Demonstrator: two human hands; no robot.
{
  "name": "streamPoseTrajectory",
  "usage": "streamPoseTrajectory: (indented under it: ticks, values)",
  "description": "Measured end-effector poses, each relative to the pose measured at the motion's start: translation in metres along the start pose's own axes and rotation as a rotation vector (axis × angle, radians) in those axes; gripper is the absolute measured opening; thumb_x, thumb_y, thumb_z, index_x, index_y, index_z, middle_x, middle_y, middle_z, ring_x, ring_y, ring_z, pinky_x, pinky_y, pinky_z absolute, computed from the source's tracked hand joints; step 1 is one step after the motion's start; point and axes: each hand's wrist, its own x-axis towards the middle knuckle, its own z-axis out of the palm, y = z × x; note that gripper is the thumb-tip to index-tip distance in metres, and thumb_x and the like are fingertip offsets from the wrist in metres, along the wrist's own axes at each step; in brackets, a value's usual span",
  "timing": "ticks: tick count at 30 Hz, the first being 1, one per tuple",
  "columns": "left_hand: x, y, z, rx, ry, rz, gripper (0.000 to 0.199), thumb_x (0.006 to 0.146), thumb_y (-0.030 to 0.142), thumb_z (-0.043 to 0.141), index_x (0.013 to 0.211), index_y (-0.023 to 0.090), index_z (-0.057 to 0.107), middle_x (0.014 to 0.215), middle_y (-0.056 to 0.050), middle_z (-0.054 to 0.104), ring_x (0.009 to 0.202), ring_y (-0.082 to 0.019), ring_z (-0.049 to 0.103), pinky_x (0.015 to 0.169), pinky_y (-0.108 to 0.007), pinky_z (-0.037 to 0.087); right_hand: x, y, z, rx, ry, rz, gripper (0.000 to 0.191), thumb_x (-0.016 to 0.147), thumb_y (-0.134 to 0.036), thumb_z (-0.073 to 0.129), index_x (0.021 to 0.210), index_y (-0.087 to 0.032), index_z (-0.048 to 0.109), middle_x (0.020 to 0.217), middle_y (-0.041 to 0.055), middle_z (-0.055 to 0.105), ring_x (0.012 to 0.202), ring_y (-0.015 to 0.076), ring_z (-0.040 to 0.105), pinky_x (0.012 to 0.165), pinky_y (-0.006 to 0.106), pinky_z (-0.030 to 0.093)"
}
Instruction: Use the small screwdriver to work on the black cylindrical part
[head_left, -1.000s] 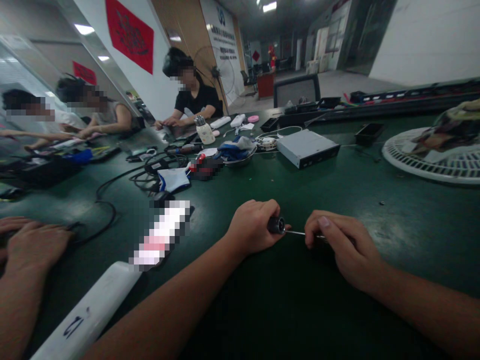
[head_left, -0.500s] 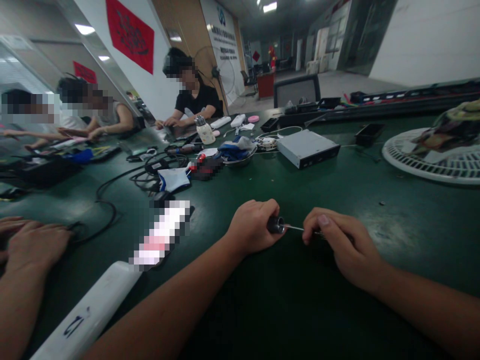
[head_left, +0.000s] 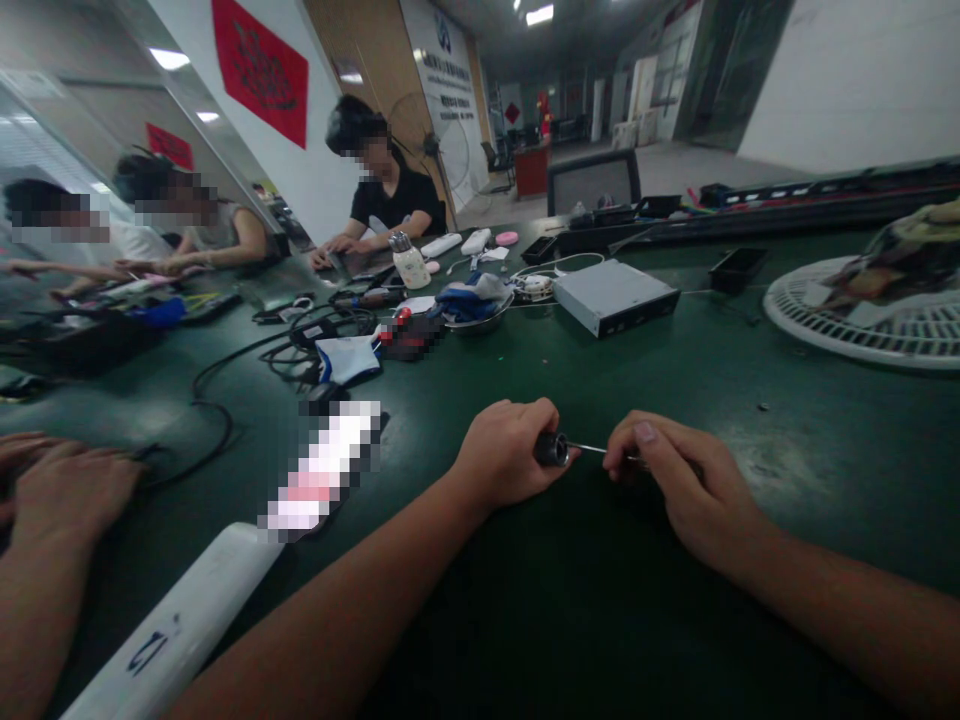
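My left hand (head_left: 499, 455) is closed around a dark cylindrical tube (head_left: 556, 450), its open end facing right. In my right hand (head_left: 686, 490), the fingers pinch a thin metal rod-like tool (head_left: 589, 449) that points left. The rod's tip is at the tube's mouth; whether it goes inside cannot be made out. The tool's rear part is hidden by my right palm and fingers. Both hands are just above the dark green table (head_left: 637, 365).
A white oblong case (head_left: 180, 600) and a lit phone (head_left: 330, 470) lie left of my forearm. Another person's hand (head_left: 79, 490) rests at far left. Behind are black cables (head_left: 217, 370), a grey drive box (head_left: 615, 295) and a white fan grille (head_left: 847, 325). Co-workers sit beyond.
The rod's tip has shifted slightly up along the tube's mouth as my right hand has tilted a little. My left hand and the tube look nearly still.
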Motion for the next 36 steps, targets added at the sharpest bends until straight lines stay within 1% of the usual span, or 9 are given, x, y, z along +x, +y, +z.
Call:
streamPoseTrajectory:
  ticks: [4,8,12,18,21,25,29,31,36]
  values:
    - [-0.0010,-0.0004,-0.0004,0.011,-0.002,0.011,0.029,0.080,0.044,0.067,0.084,0.020,0.051,0.070,0.002,0.059,0.062,-0.015,0.053,0.059,-0.029,0.035,0.0008,-0.0004,0.0006,0.058,-0.066,0.012,0.044,0.104,-0.036,0.035,0.075,-0.021,0.064,0.071,0.0014,0.060,0.068,0.0162,0.058,0.065,0.031,0.044]
    - [-0.0015,-0.0012,-0.0008,0.002,-0.002,0.010,0.028,0.081,0.043,0.067,0.084,0.020,0.051,0.071,0.002,0.060,0.063,-0.015,0.054,0.059,-0.029,0.035,0.0016,0.0003,0.0014,0.036,0.014,0.028,0.043,0.104,-0.038,0.037,0.077,-0.021,0.066,0.071,0.0023,0.061,0.068,0.0173,0.059,0.065,0.032,0.044]
    - [-0.0017,-0.0014,-0.0008,0.001,-0.018,0.013,0.029,0.081,0.045,0.066,0.084,0.021,0.050,0.072,0.002,0.060,0.063,-0.015,0.053,0.060,-0.029,0.036,0.0014,0.0002,0.0015,0.072,-0.037,0.040,0.044,0.104,-0.038,0.036,0.075,-0.021,0.065,0.068,0.0018,0.061,0.065,0.0170,0.058,0.064,0.032,0.044]
    - [-0.0015,-0.0014,0.0024,0.009,0.009,0.004,0.028,0.080,0.044,0.066,0.083,0.021,0.051,0.070,0.002,0.060,0.062,-0.014,0.053,0.059,-0.029,0.036,-0.0002,0.0037,0.0009,0.060,-0.005,0.044,0.040,0.104,-0.039,0.037,0.082,-0.022,0.066,0.074,0.0020,0.061,0.070,0.0174,0.059,0.066,0.032,0.045]
    - [-0.0011,-0.0021,0.0039,0.003,0.009,0.018,0.026,0.080,0.041,0.067,0.083,0.021,0.051,0.071,0.002,0.060,0.062,-0.014,0.053,0.060,-0.029,0.036,-0.0006,0.0044,0.0006,0.071,-0.034,0.027,0.041,0.104,-0.037,0.037,0.078,-0.022,0.065,0.073,0.0013,0.060,0.070,0.0163,0.058,0.066,0.032,0.044]
    - [-0.0008,-0.0024,0.0029,0.005,0.010,0.029,0.026,0.081,0.041,0.066,0.082,0.021,0.050,0.070,0.002,0.059,0.062,-0.014,0.053,0.060,-0.030,0.036,0.0002,0.0016,0.0004,0.020,0.002,-0.007,0.040,0.104,-0.036,0.037,0.079,-0.022,0.065,0.075,0.0013,0.059,0.070,0.0160,0.055,0.065,0.031,0.041]
    - [-0.0010,-0.0015,0.0004,0.006,0.031,0.022,0.025,0.082,0.041,0.066,0.082,0.021,0.050,0.069,0.002,0.058,0.061,-0.014,0.052,0.059,-0.029,0.035,0.0010,-0.0011,0.0001,0.040,-0.068,0.008,0.041,0.104,-0.035,0.037,0.077,-0.022,0.064,0.073,0.0010,0.060,0.069,0.0159,0.056,0.065,0.031,0.041]
    - [-0.0010,-0.0011,-0.0003,0.012,0.043,0.025,0.024,0.082,0.040,0.065,0.083,0.021,0.050,0.069,0.002,0.058,0.062,-0.014,0.052,0.060,-0.029,0.035,0.0009,-0.0014,0.0000,0.010,-0.048,0.011,0.043,0.104,-0.036,0.036,0.075,-0.022,0.064,0.071,0.0010,0.058,0.067,0.0162,0.055,0.063,0.032,0.041]
    - [-0.0013,-0.0014,0.0003,0.050,0.084,-0.006,0.014,0.082,0.029,0.062,0.083,0.021,0.051,0.069,0.002,0.057,0.063,-0.015,0.052,0.059,-0.029,0.034,0.0006,-0.0009,0.0001,0.005,-0.023,0.011,0.039,0.104,-0.036,0.037,0.082,-0.022,0.066,0.078,0.0019,0.059,0.070,0.0162,0.056,0.063,0.032,0.042]
